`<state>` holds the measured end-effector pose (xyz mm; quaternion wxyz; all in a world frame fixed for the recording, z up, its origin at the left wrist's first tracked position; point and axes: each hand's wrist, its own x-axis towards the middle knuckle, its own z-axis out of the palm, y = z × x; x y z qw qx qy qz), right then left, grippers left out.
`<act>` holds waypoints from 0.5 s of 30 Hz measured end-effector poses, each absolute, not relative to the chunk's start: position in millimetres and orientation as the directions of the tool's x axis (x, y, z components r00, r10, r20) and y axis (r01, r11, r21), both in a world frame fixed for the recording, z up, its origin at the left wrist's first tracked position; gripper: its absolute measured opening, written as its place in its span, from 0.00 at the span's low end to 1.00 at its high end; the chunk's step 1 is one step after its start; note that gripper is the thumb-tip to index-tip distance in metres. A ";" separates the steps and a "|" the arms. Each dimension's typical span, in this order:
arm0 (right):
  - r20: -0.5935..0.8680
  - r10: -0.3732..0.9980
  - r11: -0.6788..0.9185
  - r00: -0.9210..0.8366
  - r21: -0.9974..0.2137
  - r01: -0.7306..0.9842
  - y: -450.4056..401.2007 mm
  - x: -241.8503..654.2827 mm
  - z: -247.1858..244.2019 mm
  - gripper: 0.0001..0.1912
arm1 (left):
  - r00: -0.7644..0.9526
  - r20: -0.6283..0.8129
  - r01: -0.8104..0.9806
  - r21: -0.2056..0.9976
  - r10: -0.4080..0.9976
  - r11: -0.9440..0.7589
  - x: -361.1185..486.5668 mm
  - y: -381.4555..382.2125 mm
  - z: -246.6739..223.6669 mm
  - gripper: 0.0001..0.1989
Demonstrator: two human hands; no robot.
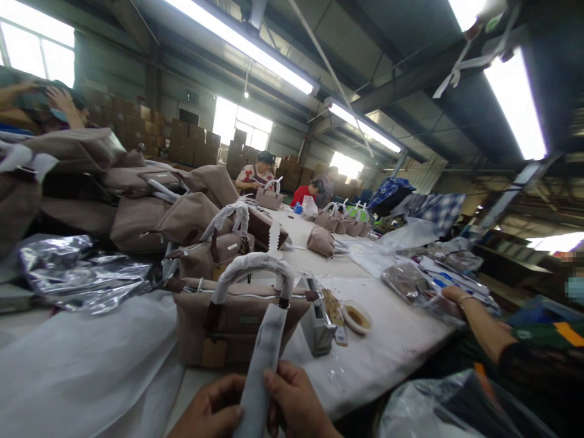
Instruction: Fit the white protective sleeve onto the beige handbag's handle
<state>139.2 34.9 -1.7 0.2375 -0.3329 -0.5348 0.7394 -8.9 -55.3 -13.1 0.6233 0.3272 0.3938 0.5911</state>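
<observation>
A taupe handbag (191,328) stands upright on the table in front of me, its top zip edge facing up. One arched handle (255,264) is wound in white wrapping. From the bag's near side a strap covered in a white wrapping strip (269,340) runs down toward me. My left hand (207,407) is closed on the strip's left edge near its lower end. My right hand (298,398) pinches the same strip from the right, thumb on top. The lower end of the strip leaves the frame. A tan paper tag (213,353) hangs on the bag's front.
To the right of the bag are a grey tape dispenser (317,322) and a tape roll (356,317). Handbags (132,213) are piled at the left behind silver film (82,267). A co-worker's arm (483,325) reaches over bagged goods at right. Other people sit farther back.
</observation>
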 end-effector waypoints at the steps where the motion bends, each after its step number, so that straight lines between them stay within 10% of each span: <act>1: -0.236 0.714 -0.305 -0.660 -0.952 0.012 35.2 139.1 -1.0 0.30 | 0.010 -0.130 -0.518 0.848 0.992 0.116 -8.7 -55.3 -13.6 0.21; 5: -0.220 0.741 -0.230 -0.634 -0.971 0.067 34.1 137.4 1.9 0.32 | -0.084 -0.256 -0.437 0.878 0.963 0.195 -7.4 -53.5 -7.7 0.24; 15: -0.200 0.782 -0.138 -0.590 -0.979 0.149 27.9 134.4 6.9 0.28 | -0.321 -0.055 0.131 0.986 0.945 0.102 -4.8 -49.9 -6.6 0.22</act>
